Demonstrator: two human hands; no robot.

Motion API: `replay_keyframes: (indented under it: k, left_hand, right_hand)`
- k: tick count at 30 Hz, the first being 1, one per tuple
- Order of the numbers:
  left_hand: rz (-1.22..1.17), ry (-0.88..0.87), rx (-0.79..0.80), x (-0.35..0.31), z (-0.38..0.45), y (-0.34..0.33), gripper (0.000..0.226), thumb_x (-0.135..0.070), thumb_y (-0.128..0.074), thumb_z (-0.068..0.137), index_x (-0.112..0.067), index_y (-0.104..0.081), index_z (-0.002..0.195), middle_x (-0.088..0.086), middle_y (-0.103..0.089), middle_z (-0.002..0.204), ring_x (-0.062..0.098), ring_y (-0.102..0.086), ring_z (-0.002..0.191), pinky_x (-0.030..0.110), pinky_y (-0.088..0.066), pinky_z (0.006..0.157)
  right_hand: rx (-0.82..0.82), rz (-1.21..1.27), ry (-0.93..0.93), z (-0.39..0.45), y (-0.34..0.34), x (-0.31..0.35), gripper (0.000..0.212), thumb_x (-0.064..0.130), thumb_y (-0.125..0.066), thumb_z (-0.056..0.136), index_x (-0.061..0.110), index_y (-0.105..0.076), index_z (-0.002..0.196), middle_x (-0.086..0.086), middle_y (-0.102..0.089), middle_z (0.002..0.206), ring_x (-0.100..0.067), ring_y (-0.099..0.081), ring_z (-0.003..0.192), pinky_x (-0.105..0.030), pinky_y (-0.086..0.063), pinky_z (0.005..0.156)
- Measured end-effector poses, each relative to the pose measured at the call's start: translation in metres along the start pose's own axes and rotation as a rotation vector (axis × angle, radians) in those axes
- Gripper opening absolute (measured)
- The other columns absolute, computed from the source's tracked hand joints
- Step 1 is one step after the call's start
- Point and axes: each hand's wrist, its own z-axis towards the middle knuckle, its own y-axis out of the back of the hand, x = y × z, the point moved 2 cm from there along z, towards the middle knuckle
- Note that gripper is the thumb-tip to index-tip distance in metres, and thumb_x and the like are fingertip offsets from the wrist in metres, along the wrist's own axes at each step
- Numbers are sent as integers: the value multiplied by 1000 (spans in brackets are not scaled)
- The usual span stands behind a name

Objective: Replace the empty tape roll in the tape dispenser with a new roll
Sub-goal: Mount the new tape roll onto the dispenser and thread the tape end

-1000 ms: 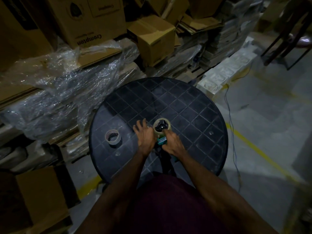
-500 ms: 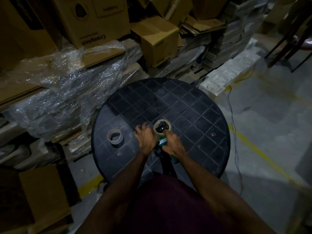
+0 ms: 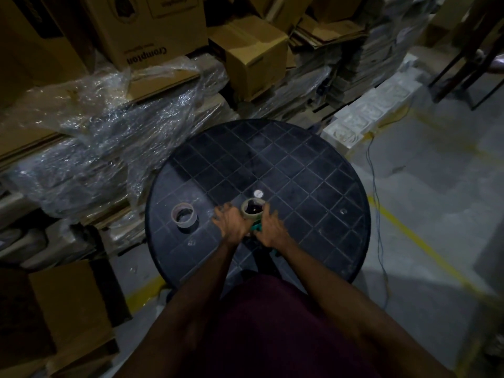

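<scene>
A green tape dispenser (image 3: pixel 257 227) lies on the round black table (image 3: pixel 313 170), mostly hidden under my hands. A pale tape roll (image 3: pixel 253 209) sits on the dispenser's hub. My left hand (image 3: pixel 231 224) presses against the roll's left side with fingers spread. My right hand (image 3: pixel 272 227) grips the dispenser body and touches the roll's right edge. A second tape roll (image 3: pixel 184 218), greyish with a wide hole, lies flat on the table to the left, apart from both hands.
A small white disc (image 3: pixel 257 193) lies just beyond the held roll. Cardboard boxes (image 3: pixel 245 53) and plastic-wrapped stacks (image 3: pixel 109 148) crowd the far and left sides. A cable (image 3: pixel 377 214) runs along the floor on the right, beside yellow floor lines.
The hands stay on the roll and dispenser with only slight finger shifts. The view has shifted a little, and the small white disc now shows beyond the roll.
</scene>
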Motion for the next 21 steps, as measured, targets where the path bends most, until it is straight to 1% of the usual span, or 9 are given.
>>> replay_keyframes:
  k: [2, 5, 8, 10, 11, 14, 15, 19, 21]
  left_hand:
    - [-23, 39, 64, 3, 2, -5, 55, -54, -68, 69, -11, -72, 105, 14, -53, 136, 43, -35, 133, 61, -29, 108]
    - [25, 79, 146, 8, 1, -9, 57, -53, -71, 70, -12, -70, 110, 15, -49, 141, 45, -28, 138, 65, -25, 109]
    - [12, 97, 185, 13, 0, -11, 49, -52, -70, 71, -14, -72, 103, 11, -53, 135, 43, -34, 135, 61, -30, 108]
    - [-30, 132, 228, 20, 5, -19, 60, -61, -66, 62, -13, -73, 97, 9, -60, 125, 42, -43, 129, 59, -36, 105]
    - [-47, 168, 233, 23, 7, -24, 64, -63, -64, 60, -13, -72, 98, 7, -62, 124, 41, -46, 127, 59, -39, 103]
    - [-39, 268, 228, 30, 10, -30, 51, -48, -70, 71, -16, -70, 111, 9, -58, 131, 38, -38, 133, 59, -35, 106]
    - [-54, 279, 233, 31, 11, -31, 56, -52, -70, 67, -17, -70, 111, 10, -59, 130, 38, -38, 132, 59, -36, 106]
    - [-115, 267, 216, 45, 28, -52, 70, -73, -58, 44, -17, -69, 85, 10, -69, 106, 35, -58, 109, 55, -48, 95]
    - [-111, 262, 200, 48, 32, -58, 70, -76, -55, 42, -20, -69, 81, 8, -68, 99, 34, -56, 108, 54, -47, 94]
  right_hand:
    - [47, -58, -68, 3, -7, -2, 85, 40, -73, 79, 8, -27, 142, -20, -57, 128, -37, -59, 112, -43, -49, 91]
    - [135, -114, -110, 1, -15, -5, 77, 57, -75, 72, 13, -51, 130, -9, -65, 124, -29, -64, 108, -36, -52, 89]
    - [156, -88, -139, 0, -19, -6, 83, 52, -76, 74, 11, -42, 138, -11, -62, 128, -31, -61, 113, -39, -51, 95]
    - [214, -53, -159, 2, -21, -7, 87, 42, -78, 77, 8, -33, 143, -14, -60, 130, -31, -60, 115, -37, -50, 95]
    - [228, -59, -151, 4, -22, -6, 86, 39, -78, 78, 5, -33, 143, -15, -60, 130, -30, -61, 115, -36, -50, 94]
    - [241, -141, -124, 1, -20, 0, 79, 43, -74, 80, 2, -39, 138, -17, -63, 126, -31, -63, 111, -37, -52, 91]
    - [236, -162, -111, 0, -21, 0, 78, 45, -72, 81, 3, -39, 138, -17, -63, 124, -32, -63, 110, -38, -52, 90]
    - [258, -219, -58, -5, -18, 0, 71, 49, -67, 80, 8, -44, 133, -11, -65, 120, -30, -64, 104, -37, -53, 85]
    - [257, -248, -51, -6, -17, -2, 68, 48, -67, 79, 9, -47, 132, -10, -65, 118, -29, -64, 102, -37, -53, 84]
